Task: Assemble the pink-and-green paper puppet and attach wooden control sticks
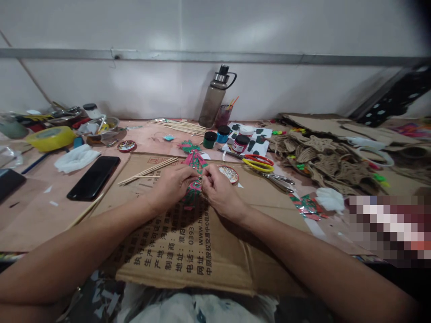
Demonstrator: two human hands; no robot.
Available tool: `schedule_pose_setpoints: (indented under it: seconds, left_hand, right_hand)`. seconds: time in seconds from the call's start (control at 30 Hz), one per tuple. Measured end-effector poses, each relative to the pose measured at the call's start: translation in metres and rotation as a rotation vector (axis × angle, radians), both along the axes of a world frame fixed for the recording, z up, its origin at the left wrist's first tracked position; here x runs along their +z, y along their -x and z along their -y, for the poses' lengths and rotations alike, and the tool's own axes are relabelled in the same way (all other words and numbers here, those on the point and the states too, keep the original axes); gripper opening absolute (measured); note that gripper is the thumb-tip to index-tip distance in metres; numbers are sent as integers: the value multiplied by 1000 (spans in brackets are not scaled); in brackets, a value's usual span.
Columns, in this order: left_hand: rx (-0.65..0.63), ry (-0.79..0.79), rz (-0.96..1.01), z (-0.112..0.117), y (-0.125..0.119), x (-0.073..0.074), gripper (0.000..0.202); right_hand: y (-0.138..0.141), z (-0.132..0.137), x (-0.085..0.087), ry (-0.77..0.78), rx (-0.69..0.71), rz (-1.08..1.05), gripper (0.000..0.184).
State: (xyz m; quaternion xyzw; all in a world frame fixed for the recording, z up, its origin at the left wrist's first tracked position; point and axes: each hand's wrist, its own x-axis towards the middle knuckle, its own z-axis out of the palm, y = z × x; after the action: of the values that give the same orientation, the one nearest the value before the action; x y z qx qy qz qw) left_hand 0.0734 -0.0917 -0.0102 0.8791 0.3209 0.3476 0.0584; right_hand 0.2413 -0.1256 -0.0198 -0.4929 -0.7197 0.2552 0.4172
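My left hand (171, 185) and my right hand (220, 190) meet over the cardboard sheet (242, 255), fingertips pinched close together. Between them is a pink-and-green paper ornament (194, 161) dotted with shiny beads. My left fingers press on its left side, and the right ones close at its right edge; any small piece in the fingertips is hidden. Just beyond my right hand sits a round lid of sparkly beads (229, 174). Thin wooden sticks (148, 172) lie on the cardboard beside my left hand.
Scissors (257, 163) and paint jars (240, 143) stand behind the cardboard, near a bottle (212, 101). A black phone (94, 178), yellow tape (50, 137) and a second bead lid (127, 146) are at left. Brown cardboard cutouts (313, 152) are heaped at right.
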Motion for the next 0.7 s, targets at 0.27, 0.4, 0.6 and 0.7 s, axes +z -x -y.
schedule_pose_setpoints:
  seconds: [0.27, 0.4, 0.6, 0.7]
  left_hand:
    - [-12, 97, -44, -4, 2, 3, 13]
    - [7, 109, -65, -5, 1, 2, 13]
    - [-20, 76, 5, -1, 0, 4, 10]
    - [-34, 57, 39, 0, 0, 3, 9]
  right_hand:
    - [-5, -6, -2, 0, 4, 52, 7]
    - [-5, -7, -3, -11, -1, 67, 7]
    - [-4, -3, -1, -36, 16, 49, 6]
    - [-3, -1, -1, -36, 9, 38, 6]
